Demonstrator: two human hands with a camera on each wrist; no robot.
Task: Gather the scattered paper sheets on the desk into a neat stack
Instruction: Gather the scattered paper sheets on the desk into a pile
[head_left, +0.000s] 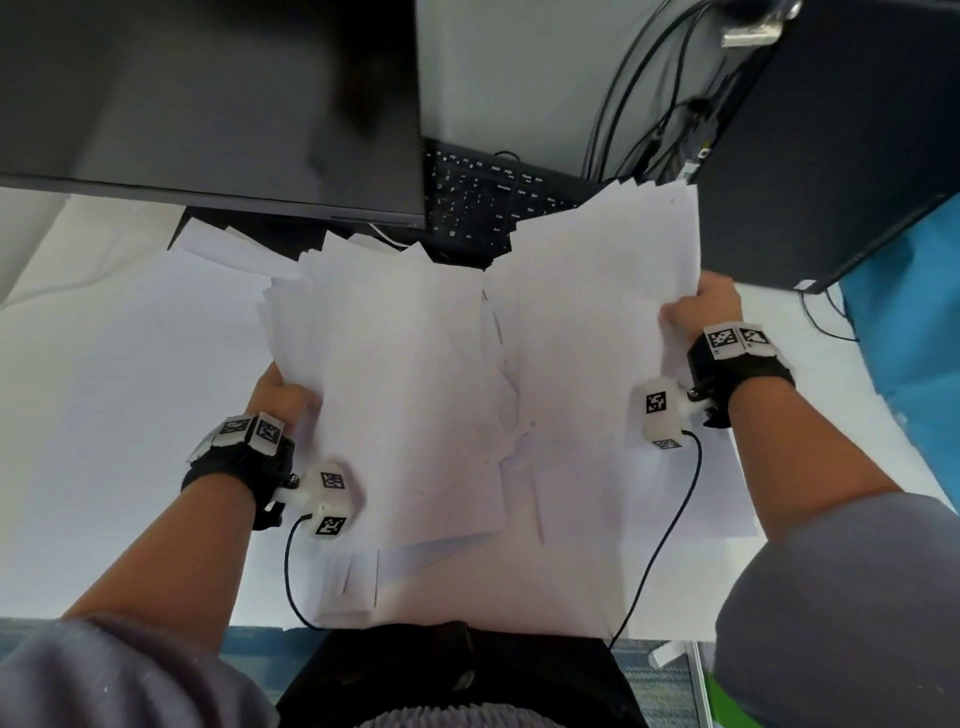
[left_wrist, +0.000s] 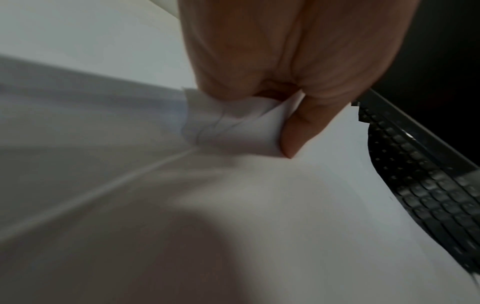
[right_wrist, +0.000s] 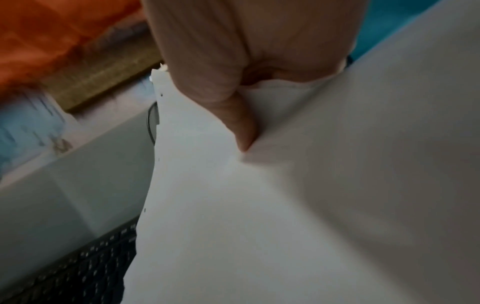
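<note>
A loose, fanned bundle of white paper sheets spreads across the middle of the white desk, edges uneven. My left hand grips the bundle's left edge; in the left wrist view the thumb pinches crumpled paper sheets. My right hand grips the right edge; its thumb presses on the paper sheets in the right wrist view. More sheets lie at the back left under the monitor, and a few lie flat near the front edge.
A dark monitor hangs over the back left. A black keyboard lies behind the papers, partly covered. A black computer tower with cables stands at the back right. A blue panel borders the right side.
</note>
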